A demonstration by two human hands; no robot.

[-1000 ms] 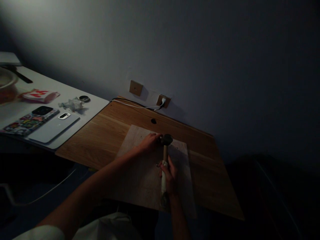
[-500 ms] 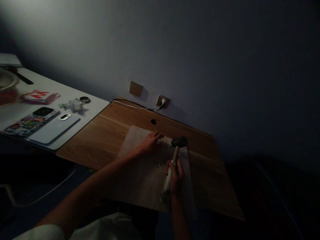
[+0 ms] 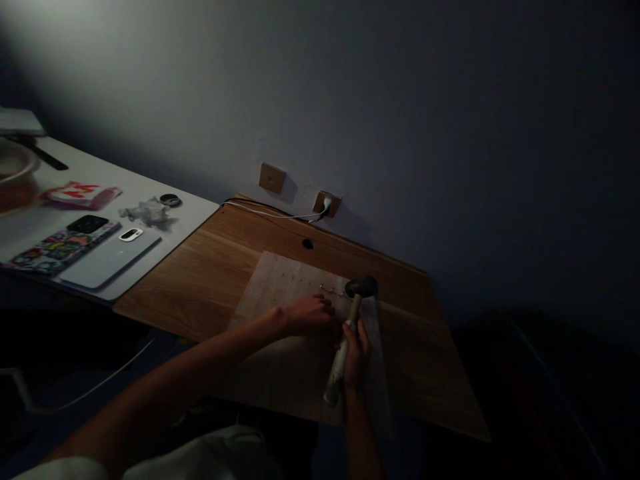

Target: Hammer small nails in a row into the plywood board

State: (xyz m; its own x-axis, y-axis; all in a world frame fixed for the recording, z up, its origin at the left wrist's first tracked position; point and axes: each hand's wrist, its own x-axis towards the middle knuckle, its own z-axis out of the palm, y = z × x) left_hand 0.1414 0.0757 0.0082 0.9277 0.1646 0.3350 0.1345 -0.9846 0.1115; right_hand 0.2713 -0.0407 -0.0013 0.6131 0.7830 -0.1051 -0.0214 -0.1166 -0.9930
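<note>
My right hand (image 3: 356, 350) is closed around the pale handle of a dark-headed hammer (image 3: 361, 287). The hammer is tilted, its head toward the wall and its handle end toward me. My left hand (image 3: 309, 315) is low over a thin wooden board (image 3: 270, 290), just left of the hammer handle. Its fingers are curled, and whatever they pinch is hidden in the dim light. On the board beyond it runs a short row of small shiny nail-like pieces (image 3: 333, 290) toward the hammer head. A few small dark marks dot the board's far left part.
The board lies on a brown wooden desk (image 3: 200, 260). On the white table (image 3: 195, 210) at left are two phones, one patterned (image 3: 65, 247) and one pale (image 3: 107, 260), crumpled wrapping (image 3: 147, 212) and a red-and-white packet (image 3: 83, 195). A cable (image 3: 275, 215) runs to a wall socket (image 3: 326, 203).
My left hand has drawn back toward me and right, uncovering the row of small pieces and covering loose bits on the board. The hammer has shifted slightly right.
</note>
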